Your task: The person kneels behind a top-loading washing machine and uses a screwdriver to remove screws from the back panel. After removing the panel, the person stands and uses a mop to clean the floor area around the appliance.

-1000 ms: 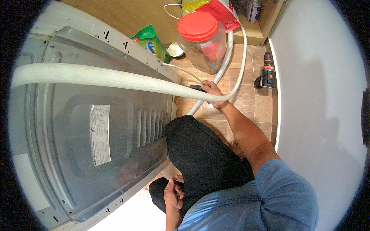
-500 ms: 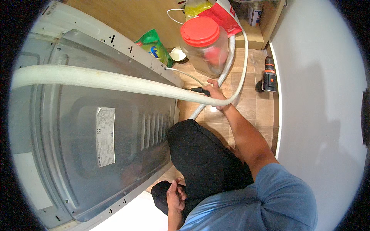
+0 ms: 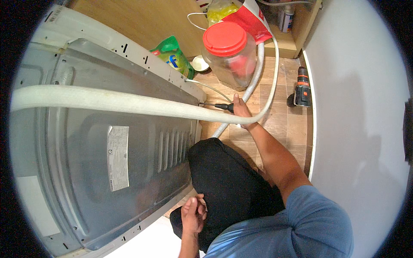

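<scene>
My right hand (image 3: pixel 241 108) is closed around the black handle of a screwdriver (image 3: pixel 223 107). Its thin shaft points left, and the tip meets the lower edge of a grey metal appliance panel (image 3: pixel 142 142). A thick off-white hose (image 3: pixel 129 95) crosses in front of the panel and over my right wrist, hiding part of that hand. Low in the view, my left hand (image 3: pixel 194 213) is held beside my black-trousered leg with its fingers curled in. Whatever it holds, if anything, is hidden.
A clear jar with a red lid (image 3: pixel 224 39) stands beyond my right hand, next to a grey corrugated hose (image 3: pixel 257 71). A green pouch (image 3: pixel 174 56) and a small white bowl (image 3: pixel 200 63) are by the cabinet. A cordless drill (image 3: pixel 302 88) lies along the white wall (image 3: pixel 357 129).
My right hand has tightened around the screwdriver, its fingers less spread, and more of the shaft shows. My left hand has risen slightly, toward the appliance.
</scene>
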`<state>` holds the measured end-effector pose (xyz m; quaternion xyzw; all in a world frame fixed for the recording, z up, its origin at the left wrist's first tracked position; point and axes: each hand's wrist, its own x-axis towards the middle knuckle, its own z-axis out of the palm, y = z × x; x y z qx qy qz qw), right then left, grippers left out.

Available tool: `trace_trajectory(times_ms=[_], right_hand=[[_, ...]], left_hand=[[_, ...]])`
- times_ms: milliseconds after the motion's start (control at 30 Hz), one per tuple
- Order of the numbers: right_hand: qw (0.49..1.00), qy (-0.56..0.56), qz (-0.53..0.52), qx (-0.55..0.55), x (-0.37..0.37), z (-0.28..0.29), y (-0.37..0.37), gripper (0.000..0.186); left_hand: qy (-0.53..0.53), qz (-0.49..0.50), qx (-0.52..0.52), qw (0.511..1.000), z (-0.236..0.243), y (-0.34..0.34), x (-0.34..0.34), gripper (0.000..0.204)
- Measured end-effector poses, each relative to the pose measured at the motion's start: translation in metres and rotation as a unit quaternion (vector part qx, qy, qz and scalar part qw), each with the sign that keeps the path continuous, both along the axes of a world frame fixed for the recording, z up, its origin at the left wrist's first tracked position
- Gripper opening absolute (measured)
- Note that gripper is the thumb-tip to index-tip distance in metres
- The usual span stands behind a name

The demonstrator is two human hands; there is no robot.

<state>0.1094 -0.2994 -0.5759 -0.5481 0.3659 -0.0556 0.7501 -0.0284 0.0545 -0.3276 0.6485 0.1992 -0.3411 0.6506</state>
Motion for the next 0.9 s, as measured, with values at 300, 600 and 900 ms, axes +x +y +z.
trace_trajectory(times_ms=[300, 600, 900], right_hand=[[0.991, 0.104, 0.036, -0.071, -0.01, 0.019, 0.001, 0.059], [0.958, 0.261, 0.07, -0.093, 0.005, 0.015, 0.002, 0.107], [0.968, -0.034, 0.021, -0.247, -0.021, 0.003, 0.009, 0.053]], left_hand=[[0.109, -0.068, -0.065, 0.99, -0.066, -0.197, 0.135, 0.013], [0.281, -0.001, -0.03, 0.959, -0.19, -0.261, 0.202, 0.038], [0.162, -0.005, 0.069, 0.984, -0.174, -0.275, 0.199, 0.042]])
